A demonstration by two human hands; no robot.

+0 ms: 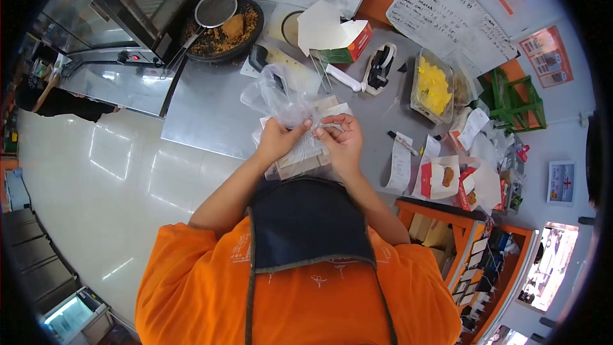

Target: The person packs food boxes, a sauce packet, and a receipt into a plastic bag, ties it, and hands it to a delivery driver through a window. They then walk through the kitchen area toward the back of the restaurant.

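In front of my chest stands a clear plastic bag (274,99) with its top gathered up. Pale, flat box-like packs (300,165) show through its lower part; their exact kind I cannot make out. My left hand (279,138) is closed on the bag's gathered neck from the left, thumb pointing inward. From the right, my right hand (345,144) pinches the plastic of the same neck between thumb and index finger, the other fingers bent and partly raised. The two thumbs are close together at the neck.
A black bowl of crumbs (217,48) with a sieve (216,10) sits back left. Behind the bag are an open carton (348,48) and a tape dispenser (378,69). Rightward are a tub of yellow food (433,86), receipts (400,163) and boxes of fried food (440,177).
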